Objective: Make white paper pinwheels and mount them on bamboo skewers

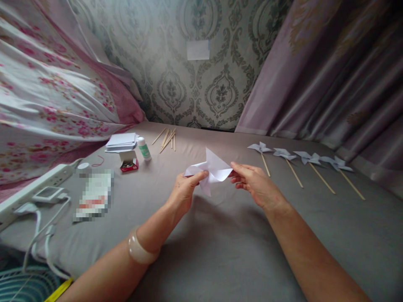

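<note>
A white paper pinwheel (217,168) is held up between my two hands, above the grey cloth-covered surface (201,243). My left hand (188,186) pinches it near its centre, the thumb lying on the front of the paper. With thumb and fingertips my right hand (253,182) grips the tip of its right blade. One blade points up and another hangs down; no stick shows on this pinwheel.
Finished-looking pinwheels on sticks (315,161) lie in a row at right. Toward the back left are loose wooden sticks (168,138), a glue bottle (144,149), a small red box (128,163) and stacked paper (121,141). A power strip (34,188) with cables runs along the left edge.
</note>
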A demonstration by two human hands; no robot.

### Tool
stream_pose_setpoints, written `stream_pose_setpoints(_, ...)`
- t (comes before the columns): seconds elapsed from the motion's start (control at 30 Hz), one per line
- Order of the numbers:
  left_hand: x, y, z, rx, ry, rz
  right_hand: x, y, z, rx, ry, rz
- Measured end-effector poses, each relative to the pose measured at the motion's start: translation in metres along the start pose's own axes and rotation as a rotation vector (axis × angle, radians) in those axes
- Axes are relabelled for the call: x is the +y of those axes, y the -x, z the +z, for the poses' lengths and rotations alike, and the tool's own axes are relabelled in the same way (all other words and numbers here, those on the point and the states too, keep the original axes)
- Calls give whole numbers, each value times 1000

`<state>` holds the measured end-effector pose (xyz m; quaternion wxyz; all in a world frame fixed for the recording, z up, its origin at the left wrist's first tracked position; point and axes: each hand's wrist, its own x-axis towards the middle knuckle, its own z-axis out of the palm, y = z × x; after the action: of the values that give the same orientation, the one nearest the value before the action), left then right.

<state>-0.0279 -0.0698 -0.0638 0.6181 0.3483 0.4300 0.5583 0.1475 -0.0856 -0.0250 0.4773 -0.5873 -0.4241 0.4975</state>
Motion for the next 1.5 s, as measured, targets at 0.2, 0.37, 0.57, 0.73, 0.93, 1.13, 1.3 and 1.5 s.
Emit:
stream_pose_setpoints(0.2,-1,3,3,-47,-8,-40,6,-5,0,52,16,-60)
stream_pose_setpoints(0.37,-2,3,2,-28,-59,-56,7,-4,4,140,178,-222)
stream_pose_setpoints(0.57,-7,-2,-1,31,-78,-69,10,4,10,259,595,-640)
stream_pose_setpoints(0.73,-8,0,-2,45,-96,-77,11,16,20,335,802,-847)
stream_pose_setpoints(0.93,-3,6,3,-11,-60,-74,11,26,28,213,897,-915)
stream_pose_setpoints(1.13,1,5,1,-79,-86,-92,2,28,20,93,883,-895)
stream_pose_setpoints(1.3,6,1,-3,-106,-155,-159,-8,28,3,-187,937,-889)
stream_pose_setpoints(1.5,6,-4,-8,-187,-207,-198,-9,24,-6,-288,977,-928)
